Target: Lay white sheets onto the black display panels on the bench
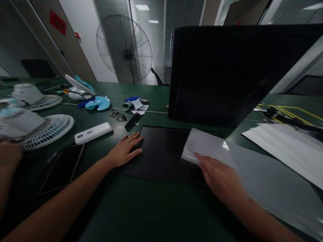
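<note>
My left hand (125,149) lies flat with its fingers stretched out, the fingertips resting on the left edge of a flat black rectangular panel (161,151). Over the panel's right part, my right hand (219,174) pinches the folded end of a clear plastic film (208,143) between thumb and fingers. From there the film runs to the right across the table, glossy and partly see-through. It covers the panel's right end. The panel lies flat on the dark green table (121,208).
Behind the panel stands a big black screen-like board (214,74). White sheets (290,144) lie at right. To the left are a phone (63,168), a white device (94,133), glasses (118,115), a black marker-like object (132,121) and fan parts (50,129). Another person's hand (10,155) is at far left.
</note>
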`<state>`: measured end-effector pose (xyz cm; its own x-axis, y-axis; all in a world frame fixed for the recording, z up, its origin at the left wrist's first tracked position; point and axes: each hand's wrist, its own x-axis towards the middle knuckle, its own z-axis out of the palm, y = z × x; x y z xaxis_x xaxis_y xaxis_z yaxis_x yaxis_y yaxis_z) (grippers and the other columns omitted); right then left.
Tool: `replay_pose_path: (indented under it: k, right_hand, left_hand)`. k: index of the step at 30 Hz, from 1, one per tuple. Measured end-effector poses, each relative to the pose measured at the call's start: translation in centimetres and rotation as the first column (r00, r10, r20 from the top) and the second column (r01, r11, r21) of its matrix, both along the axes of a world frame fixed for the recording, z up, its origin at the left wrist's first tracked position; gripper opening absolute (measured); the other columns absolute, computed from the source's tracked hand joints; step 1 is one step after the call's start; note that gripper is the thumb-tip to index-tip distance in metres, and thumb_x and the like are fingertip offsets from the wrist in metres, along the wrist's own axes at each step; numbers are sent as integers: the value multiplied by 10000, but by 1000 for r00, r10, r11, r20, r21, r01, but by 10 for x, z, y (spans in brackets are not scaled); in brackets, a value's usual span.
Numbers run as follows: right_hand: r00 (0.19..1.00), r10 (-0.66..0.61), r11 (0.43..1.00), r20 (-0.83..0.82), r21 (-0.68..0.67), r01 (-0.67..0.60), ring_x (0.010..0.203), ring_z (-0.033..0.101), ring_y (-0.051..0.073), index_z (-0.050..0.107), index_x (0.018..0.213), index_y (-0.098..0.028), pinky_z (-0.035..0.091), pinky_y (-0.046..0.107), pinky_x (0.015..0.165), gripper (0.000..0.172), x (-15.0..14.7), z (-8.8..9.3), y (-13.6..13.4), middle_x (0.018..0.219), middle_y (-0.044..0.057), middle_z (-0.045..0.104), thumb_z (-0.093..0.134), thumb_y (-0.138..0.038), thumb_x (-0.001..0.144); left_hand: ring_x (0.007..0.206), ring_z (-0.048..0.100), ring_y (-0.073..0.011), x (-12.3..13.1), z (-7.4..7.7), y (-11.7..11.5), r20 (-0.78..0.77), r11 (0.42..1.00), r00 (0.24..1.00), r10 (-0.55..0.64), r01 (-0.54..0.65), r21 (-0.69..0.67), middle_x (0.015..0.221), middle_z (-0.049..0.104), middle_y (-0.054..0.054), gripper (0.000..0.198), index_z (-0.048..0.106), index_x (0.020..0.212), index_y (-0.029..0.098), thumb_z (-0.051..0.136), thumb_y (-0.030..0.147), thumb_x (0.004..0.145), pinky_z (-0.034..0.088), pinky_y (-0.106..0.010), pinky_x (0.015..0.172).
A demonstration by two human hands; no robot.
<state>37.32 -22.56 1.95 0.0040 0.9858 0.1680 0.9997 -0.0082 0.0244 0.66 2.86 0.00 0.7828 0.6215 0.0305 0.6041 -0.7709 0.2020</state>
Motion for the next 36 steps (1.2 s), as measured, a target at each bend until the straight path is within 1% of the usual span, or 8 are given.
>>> replay_pose_path:
  k: [3, 8, 14, 18, 24, 27, 32, 36]
  right_hand:
    - [955, 292, 957, -47, 6, -292, 1326, 595, 297, 551, 1545, -197, 573, 470, 1075, 506, -42, -14, -2, 1468, 110, 590, 439, -240, 1053]
    - [873, 466, 878, -143, -45, -476, 1498, 400, 306, 473, 1602, -176, 466, 518, 1196, 578, -56, -13, -3, 1641, 87, 360, 530, -317, 1044]
    - [847, 470, 858, -248, -97, -504, 1528, 341, 307, 475, 1603, -240, 409, 533, 1233, 559, -48, -9, 0, 1675, 52, 278, 529, -385, 1065]
    - [838, 523, 851, -155, 28, -525, 1485, 423, 309, 501, 1589, -247, 465, 516, 1200, 545, -50, -17, -3, 1662, 66, 336, 516, -330, 1051]
    - [968, 245, 956, -53, 182, -232, 1232, 623, 387, 676, 1399, -164, 576, 616, 1005, 551, -49, -36, -7, 1379, 176, 630, 450, -527, 1052]
    - [935, 354, 914, 13, 206, -349, 1251, 620, 374, 628, 1460, -170, 610, 566, 967, 591, -48, -36, -4, 1426, 151, 610, 465, -568, 1054]
    - [775, 630, 754, 51, 200, -626, 1358, 563, 318, 273, 1694, -229, 608, 460, 1006, 774, -48, -23, 2, 1650, 92, 363, 557, -539, 1044]
    - [864, 502, 822, 45, 287, -492, 1348, 558, 388, 329, 1674, -242, 589, 576, 988, 718, -48, -24, 1, 1646, 131, 364, 498, -554, 1050]
  left_hand:
    - [1630, 133, -375, -8, 5, 0, -36, 994, 994, -99, 97, -39, 1764, 82, -144, 885, 191, 1708, 228, 475, 708, 1021, 101, -633, 1302]
    - [1635, 78, -380, -14, 17, -3, -48, 984, 990, -134, 127, -127, 1768, 42, -142, 1019, 148, 1714, 233, 581, 752, 952, 104, -605, 1310]
    - [1633, 140, -367, -11, 16, -5, -25, 988, 999, -46, 42, -150, 1773, 121, -129, 1013, 188, 1709, 240, 588, 766, 942, 166, -578, 1311]
    - [1630, 176, -352, -11, 12, -4, 7, 991, 999, -35, 36, -133, 1770, 161, -125, 943, 239, 1698, 243, 552, 753, 969, 161, -568, 1315]
    - [1613, 245, -354, -9, 13, -8, 39, 992, 999, -14, 18, -123, 1760, 207, -130, 888, 302, 1676, 240, 555, 727, 978, 221, -556, 1299]
    - [1617, 232, -355, -9, 15, -10, 21, 994, 1000, -22, 24, -105, 1761, 194, -149, 845, 329, 1665, 203, 504, 705, 1008, 190, -566, 1307]
    - [1606, 276, -332, -10, 14, -9, 100, 994, 995, -28, 38, -102, 1746, 267, -135, 735, 329, 1664, 216, 378, 647, 1071, 208, -562, 1310]
    - [1594, 295, -354, -9, 14, -10, 122, 994, 992, -22, 35, -101, 1738, 286, -152, 796, 303, 1671, 206, 425, 679, 1043, 229, -574, 1301]
